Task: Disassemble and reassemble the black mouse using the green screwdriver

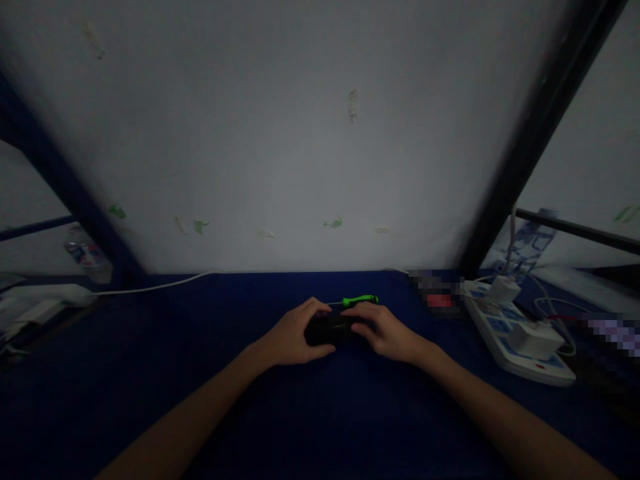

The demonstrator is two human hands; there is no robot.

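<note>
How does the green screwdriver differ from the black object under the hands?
The screwdriver has a green handle; the black object is dark throughout. The screwdriver is long and slender, the object short and bulky. The left hand and right hand cover the object, not the screwdriver. Both are over the blue cloth.

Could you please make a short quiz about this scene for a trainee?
1. Which is nearer to the green-handled screwdriver: the left hand or the right hand?
2. True or false: both hands are on the black object.
3. What long white thing with plugs in it lies to the right of the hands, on the blue cloth?

Key: 1. The right hand. 2. True. 3. A power strip.
</note>
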